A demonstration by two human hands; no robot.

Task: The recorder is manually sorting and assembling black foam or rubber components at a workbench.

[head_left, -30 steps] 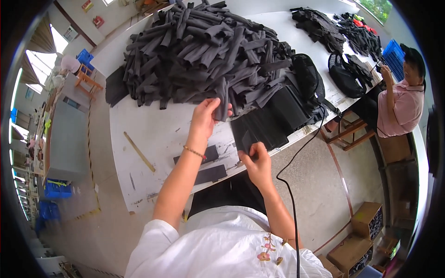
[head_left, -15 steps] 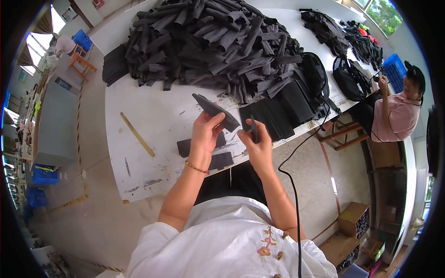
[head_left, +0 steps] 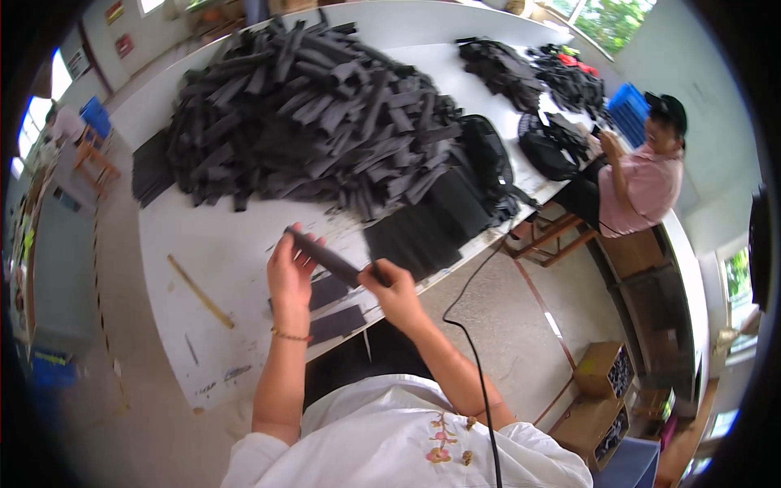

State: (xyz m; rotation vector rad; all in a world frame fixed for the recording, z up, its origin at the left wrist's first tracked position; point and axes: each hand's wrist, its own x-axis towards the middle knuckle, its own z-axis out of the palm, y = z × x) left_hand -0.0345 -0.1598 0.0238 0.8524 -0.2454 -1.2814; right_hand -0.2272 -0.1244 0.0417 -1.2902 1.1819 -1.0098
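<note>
Between my two hands a dark grey folded fabric strip (head_left: 325,259) slants down to the right above the table. Its upper left end rests in my left hand (head_left: 290,276), whose fingers curl behind it. My right hand (head_left: 400,297) is closed at the strip's lower right end, with a thin dark piece sticking up by its fingertips; what that piece is, I cannot make out. Below the strip, small flat dark fabric pieces (head_left: 337,324) lie near the table's front edge. Just beyond my right hand is a row of stacked black panels (head_left: 411,241).
A large heap of dark strips (head_left: 309,114) covers the far part of the white table (head_left: 175,236). A yellowish stick (head_left: 200,291) lies at left. Black mesh items (head_left: 549,150) are at right, near a seated person (head_left: 643,175). A black cable (head_left: 464,325) hangs beside my right arm.
My hands were apart, the left with the strip and the right with a thin dark piece. Now my right hand is at the strip's right end. The whole view has shifted.
</note>
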